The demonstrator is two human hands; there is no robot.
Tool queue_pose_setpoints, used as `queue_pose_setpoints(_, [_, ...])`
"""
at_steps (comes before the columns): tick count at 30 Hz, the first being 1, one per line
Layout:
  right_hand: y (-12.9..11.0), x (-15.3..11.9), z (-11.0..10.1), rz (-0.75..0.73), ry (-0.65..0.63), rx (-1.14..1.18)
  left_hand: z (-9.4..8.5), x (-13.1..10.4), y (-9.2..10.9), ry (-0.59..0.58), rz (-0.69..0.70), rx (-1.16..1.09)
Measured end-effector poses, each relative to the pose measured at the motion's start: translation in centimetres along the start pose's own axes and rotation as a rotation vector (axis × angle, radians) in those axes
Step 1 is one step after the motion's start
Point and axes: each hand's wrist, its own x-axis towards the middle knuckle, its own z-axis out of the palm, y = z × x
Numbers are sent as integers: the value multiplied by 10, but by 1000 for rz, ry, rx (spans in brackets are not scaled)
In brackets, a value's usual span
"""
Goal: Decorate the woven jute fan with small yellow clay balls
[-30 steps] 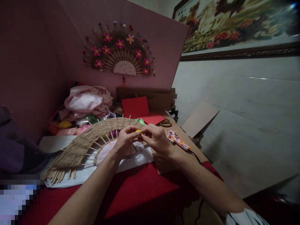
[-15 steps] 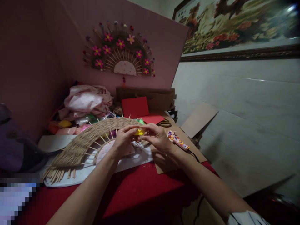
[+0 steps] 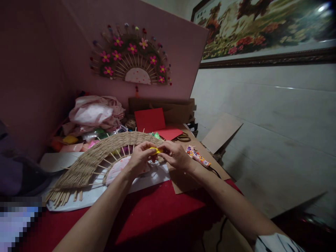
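Between the fingertips of both hands is a small, shiny yellow piece (image 3: 156, 151), perhaps ribbon or paper; its exact kind is unclear. My left hand (image 3: 141, 158) pinches its left end, and my right hand (image 3: 175, 154) is closed on its right side. Under and behind the hands lies a half-round fan (image 3: 90, 159) of woven brown cord on thin sticks, with a pale dotted cloth centre (image 3: 118, 169). The hands hide the fan's right part. White sheeting (image 3: 154, 176) is spread under it.
A flower-patterned glue gun (image 3: 198, 157) with a black cord lies right on cardboard (image 3: 181, 180). Scissors (image 3: 183, 137), red paper (image 3: 150, 120) and a pink cloth bundle (image 3: 96, 112) are at the back. A flowered fan (image 3: 136, 56) hangs on the pink panel. Red cloth (image 3: 147, 210) covers the table.
The yellow piece now looks narrower and flatter between the fingers. My right fingers have closed in on it. The whole view has shifted slightly.
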Motion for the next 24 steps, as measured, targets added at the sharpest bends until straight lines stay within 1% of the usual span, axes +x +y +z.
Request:
queue_pose_setpoints(4, [3,0,0,1,-10,-2,0,0,-1,-12,-15,26])
queue_pose_setpoints(7, [2,0,1,-22,-18,-18,1,-1,0,-11,4,58])
queue_pose_setpoints(11, [-1,0,7,-46,13,-54,3,-1,0,51,-7,71])
queue_pose_setpoints(13, [-4,0,12,3,55,-24,3,0,0,82,-3,79])
queue_pose_setpoints(14, [-5,1,13,64,78,33,4,0,1,92,1,80])
queue_pose_setpoints(15, [-5,2,12,155,96,137,4,0,2,99,3,75])
queue_pose_setpoints(16, [-6,3,11,268,109,290,3,0,3,109,3,57])
queue_pose_setpoints(18, [-5,5,4,508,117,698,2,1,6,145,0,-21])
queue_pose_setpoints(19, [-4,7,-1,593,123,904,1,2,7,165,0,-69])
queue_pose_setpoints(20, [-3,7,-5,642,124,1067,0,3,9,183,1,-110])
queue_pose_setpoints(21, [-2,8,-8,659,128,1170,-1,3,10,194,3,-138])
queue_pose_setpoints(24, [1,7,-7,673,120,1275,-2,4,9,180,5,-158])
